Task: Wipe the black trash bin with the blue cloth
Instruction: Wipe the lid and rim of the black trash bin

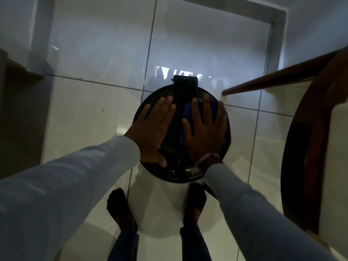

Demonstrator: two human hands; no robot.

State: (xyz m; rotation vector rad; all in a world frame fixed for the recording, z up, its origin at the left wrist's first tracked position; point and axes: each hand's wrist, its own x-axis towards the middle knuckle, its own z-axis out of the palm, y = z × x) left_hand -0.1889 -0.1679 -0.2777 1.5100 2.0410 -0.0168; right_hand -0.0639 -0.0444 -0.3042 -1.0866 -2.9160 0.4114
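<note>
Nearest the camera, two feet [122, 210] in dark sandals stand on the pale tiled floor [79, 117], planted just short of the black trash bin [180, 172], a stance that lets the person lean straight over it. Above the feet, both arms in light grey sleeves [79, 178] reach down and forward to the round lid. Resting on the left half of the lid, the left hand [150, 132] lies flat and open, fingers spread, gripping nothing; it looks placed there to steady the bin so it does not shift or tip under the rubbing. On the right half, the right hand [204, 129] is also spread flat, palm down, pressing the blue cloth [185, 117] against the lid rather than clutching it; the cloth shows as blue folds between and beside the fingers, bunched under the palm. A flat palm spreads pressure across more cloth, which suits wiping a broad, smooth top. A light band [207, 157] circles that wrist. Just past the fingertips, a black hinge or handle strip [185, 87] runs from the lid's middle to its far edge. To the right, a dark wooden chair frame [301, 140] stands near the bin, apart from it. Farther off, glossy tiles reflect a bright opening, and a pale wall closes the view.
</note>
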